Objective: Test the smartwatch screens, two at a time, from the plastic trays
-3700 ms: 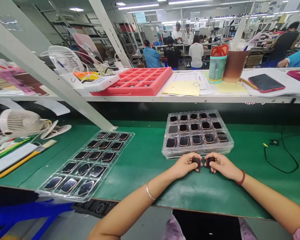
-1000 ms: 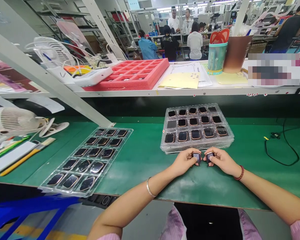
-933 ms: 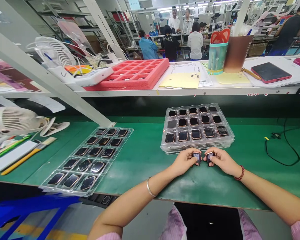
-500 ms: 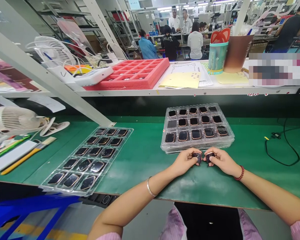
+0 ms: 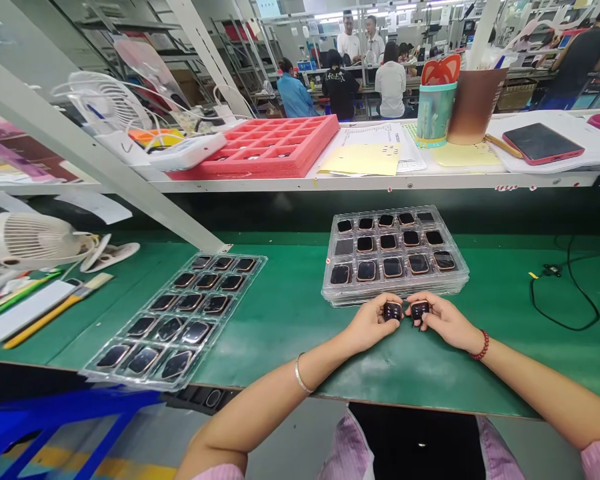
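Between its thumb and fingers my left hand [image 5: 371, 323] grips a small square smartwatch [image 5: 392, 311] with a dark face and a copper-coloured rim. My right hand [image 5: 443, 321] pinches a second smartwatch [image 5: 419, 310] of the same kind. Both watches are side by side, faces towards me, with small light marks on their screens. Just behind the hands sits a stack of clear plastic trays [image 5: 333, 293], its top one filled with similar watch faces in rows. To the left another clear tray [image 5: 193, 377] of watch faces lies slanted near the bench edge.
A white fan [image 5: 33, 240], a brush [image 5: 60, 310] and pens are on the bench's left side. A black cable [image 5: 575, 327] lies on the right. Above, the shelf [image 5: 260, 185] carries a red foam tray [image 5: 307, 150], cups and a phone [image 5: 543, 142]. A slanted white post [image 5: 170, 217] meets the bench.
The thumbs have shifted lower on the two watches, so more of each face shows. Light marks are now visible on both screens. The trays have stayed put.
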`<state>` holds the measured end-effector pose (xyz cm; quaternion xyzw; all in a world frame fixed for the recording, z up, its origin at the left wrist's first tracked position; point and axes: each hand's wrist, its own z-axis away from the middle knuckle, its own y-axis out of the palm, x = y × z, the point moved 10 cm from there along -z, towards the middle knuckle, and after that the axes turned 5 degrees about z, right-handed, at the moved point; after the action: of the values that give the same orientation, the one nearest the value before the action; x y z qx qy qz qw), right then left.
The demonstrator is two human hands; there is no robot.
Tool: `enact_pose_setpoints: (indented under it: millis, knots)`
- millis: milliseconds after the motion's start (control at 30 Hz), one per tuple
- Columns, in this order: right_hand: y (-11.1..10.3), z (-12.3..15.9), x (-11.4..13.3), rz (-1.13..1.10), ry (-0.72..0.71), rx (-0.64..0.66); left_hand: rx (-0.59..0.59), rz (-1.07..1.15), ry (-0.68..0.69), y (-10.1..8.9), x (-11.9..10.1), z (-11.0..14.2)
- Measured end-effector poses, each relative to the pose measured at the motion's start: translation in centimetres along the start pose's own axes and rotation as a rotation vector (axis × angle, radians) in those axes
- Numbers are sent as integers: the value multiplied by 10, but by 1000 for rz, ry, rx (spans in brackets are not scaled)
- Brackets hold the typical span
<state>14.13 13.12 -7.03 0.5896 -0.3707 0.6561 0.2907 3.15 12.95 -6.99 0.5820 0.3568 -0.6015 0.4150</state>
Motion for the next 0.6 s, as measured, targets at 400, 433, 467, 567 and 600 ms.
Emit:
enact_pose_setpoints:
  millis: [400,433,467,567,600]
  knots:
    - [5,1,4,25,-15,45,5,-3,8,0,-1,0]
    - [6,1,3,27,-6,55,1,-5,8,0,-1,0]
    - [6,1,3,33,-1,65,2,-8,4,0,-1,0]
    - [7,1,4,31,-11,69,-1,-15,6,0,-3,1]
    - [6,1,5,25,-17,64,-4,-17,9,0,-4,1]
